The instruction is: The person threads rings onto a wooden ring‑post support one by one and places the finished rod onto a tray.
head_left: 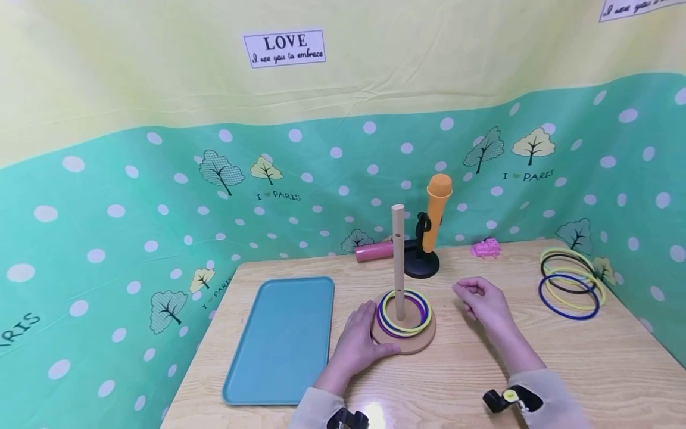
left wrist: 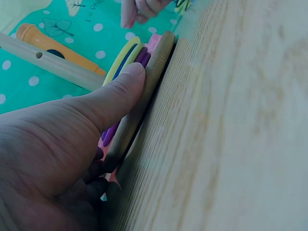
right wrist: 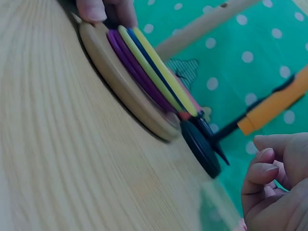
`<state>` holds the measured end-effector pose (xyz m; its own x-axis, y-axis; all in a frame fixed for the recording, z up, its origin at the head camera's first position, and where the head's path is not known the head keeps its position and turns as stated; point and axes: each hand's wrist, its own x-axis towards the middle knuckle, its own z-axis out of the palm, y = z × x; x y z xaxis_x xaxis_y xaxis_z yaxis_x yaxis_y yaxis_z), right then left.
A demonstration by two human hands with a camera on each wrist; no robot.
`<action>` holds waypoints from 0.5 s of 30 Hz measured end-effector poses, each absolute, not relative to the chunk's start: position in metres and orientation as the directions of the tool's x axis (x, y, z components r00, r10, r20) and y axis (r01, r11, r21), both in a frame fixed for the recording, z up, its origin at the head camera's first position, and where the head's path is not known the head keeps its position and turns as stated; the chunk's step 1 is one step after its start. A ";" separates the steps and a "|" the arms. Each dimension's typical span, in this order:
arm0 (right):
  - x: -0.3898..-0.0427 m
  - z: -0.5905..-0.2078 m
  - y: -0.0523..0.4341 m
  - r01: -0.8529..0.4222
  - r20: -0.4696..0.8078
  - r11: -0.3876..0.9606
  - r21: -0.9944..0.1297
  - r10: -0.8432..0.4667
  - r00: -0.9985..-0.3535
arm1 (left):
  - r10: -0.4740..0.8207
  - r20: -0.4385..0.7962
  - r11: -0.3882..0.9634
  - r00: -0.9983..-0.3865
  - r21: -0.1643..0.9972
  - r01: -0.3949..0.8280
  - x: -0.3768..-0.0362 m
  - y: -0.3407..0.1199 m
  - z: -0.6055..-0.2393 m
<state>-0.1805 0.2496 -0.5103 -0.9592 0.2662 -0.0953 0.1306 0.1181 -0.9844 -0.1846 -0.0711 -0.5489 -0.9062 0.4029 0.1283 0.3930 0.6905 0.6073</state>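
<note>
A round wooden ring-toss stand with an upright peg stands on the table. Several yellow, blue and purple rings lie stacked around the peg on its base. My left hand holds the base at its left and front edge; in the left wrist view the thumb lies along the rim, with the other fingers mostly hidden beyond. To the right of the stand, my right hand is raised, apart from it. The right wrist view shows its fingers loosely curled, nothing between them.
A blue tray lies at the left. Behind the stand are an orange toy microphone on a black holder, a pink-red cylinder and a small pink toy. Several loose rings overlap at the right edge.
</note>
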 end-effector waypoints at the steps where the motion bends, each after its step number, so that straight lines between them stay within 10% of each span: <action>1: -0.180 -0.510 0.254 0.130 -0.092 0.125 -0.984 0.272 -0.958 | 0.402 0.128 0.691 -0.907 0.608 0.392 -0.185 -0.071 -0.549; 15: -0.169 -0.503 0.312 0.169 -0.049 0.240 -0.956 0.436 -0.898 | 0.403 0.130 0.685 -0.906 0.614 0.392 -0.185 -0.071 -0.548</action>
